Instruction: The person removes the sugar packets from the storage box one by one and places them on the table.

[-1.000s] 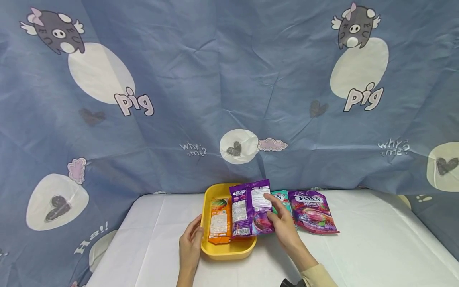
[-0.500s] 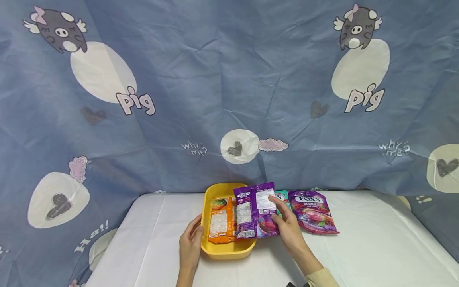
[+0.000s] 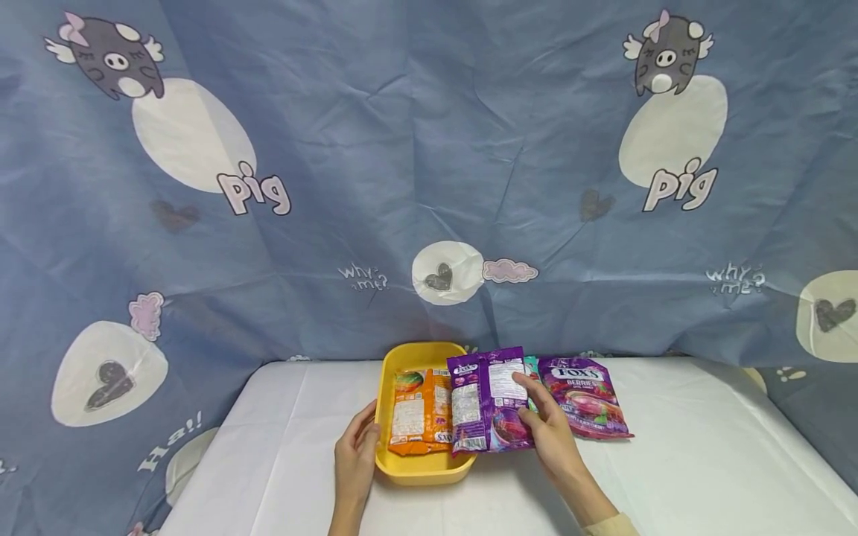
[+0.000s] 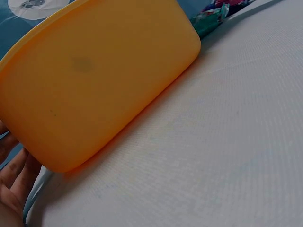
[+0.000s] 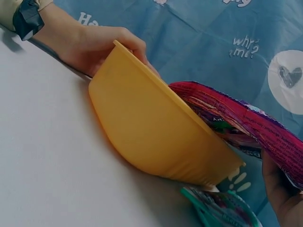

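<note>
My left hand holds the left side of a yellow plastic tub, its fingers curved against the wall. Inside the tub lies an orange candy bag, printed back upward. My right hand grips a purple Fox's candy bag by its right edge, thumb on the upper face. This bag overlaps the tub's right rim, and in the right wrist view the candy bag slants above the rim. Under it, a teal candy bag is mostly hidden.
A second purple Fox's Berries bag lies on the white-covered table, right of the teal bag. Behind the table hangs a blue printed cloth. The tub stands near the table's far edge.
My right hand has drawn the purple candy bag rightward and slightly nearer, uncovering more of the orange bag and covering more of the teal one. The left hand and tub stay put.
</note>
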A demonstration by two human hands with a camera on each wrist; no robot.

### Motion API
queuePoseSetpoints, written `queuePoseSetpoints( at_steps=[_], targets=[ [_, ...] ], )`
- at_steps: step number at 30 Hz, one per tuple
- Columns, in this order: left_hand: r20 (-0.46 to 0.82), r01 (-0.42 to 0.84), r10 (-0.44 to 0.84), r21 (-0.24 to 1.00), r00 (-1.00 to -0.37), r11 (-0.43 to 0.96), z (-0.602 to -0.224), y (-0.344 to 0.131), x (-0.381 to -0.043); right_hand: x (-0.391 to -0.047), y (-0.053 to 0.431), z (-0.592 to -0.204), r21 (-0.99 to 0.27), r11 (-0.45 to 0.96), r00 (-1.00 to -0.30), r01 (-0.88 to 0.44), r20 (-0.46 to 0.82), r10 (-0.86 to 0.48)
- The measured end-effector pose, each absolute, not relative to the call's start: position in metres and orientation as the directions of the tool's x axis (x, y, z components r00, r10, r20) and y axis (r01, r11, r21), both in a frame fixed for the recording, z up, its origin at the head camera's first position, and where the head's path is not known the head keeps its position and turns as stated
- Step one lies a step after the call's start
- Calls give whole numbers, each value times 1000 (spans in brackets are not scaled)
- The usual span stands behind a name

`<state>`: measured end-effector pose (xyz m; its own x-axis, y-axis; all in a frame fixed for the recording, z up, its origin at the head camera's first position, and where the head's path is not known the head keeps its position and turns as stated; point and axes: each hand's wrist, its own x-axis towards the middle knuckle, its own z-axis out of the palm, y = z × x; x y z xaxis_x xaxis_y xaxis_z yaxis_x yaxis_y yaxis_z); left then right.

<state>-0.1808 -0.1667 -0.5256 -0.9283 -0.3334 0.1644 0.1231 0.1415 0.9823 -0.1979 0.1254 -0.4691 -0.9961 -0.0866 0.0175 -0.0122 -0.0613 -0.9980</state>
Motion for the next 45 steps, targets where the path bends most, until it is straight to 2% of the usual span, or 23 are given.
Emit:
queuePoseSetpoints(
  at_steps=[9, 18, 26, 33, 45],
  targets=[
    [134, 89, -339, 985, -931, 146, -525, -167, -181, -193, 132, -472, -998, -60, -994, -19, 25, -104],
    [164, 115, -325, 980, -931, 165, -497, -159, -167, -190, 138, -475, -998, -59, -995, -15, 20, -93],
    [187, 143, -315, 977, -930, 156, -497, -160, -166, -187, 145, -477, -998, -56, -996, 7, -2, -88],
    [148, 100, -331, 982, -932, 159, -493, -159, -166, -184, 151, -478, -998, -56, -996, 33, -28, -85],
    [143, 94, -329, 983, -934, 160, -490, -158, -164, -179, 160, -479, -997, -61, -996, 43, -38, -76]
  ],
)
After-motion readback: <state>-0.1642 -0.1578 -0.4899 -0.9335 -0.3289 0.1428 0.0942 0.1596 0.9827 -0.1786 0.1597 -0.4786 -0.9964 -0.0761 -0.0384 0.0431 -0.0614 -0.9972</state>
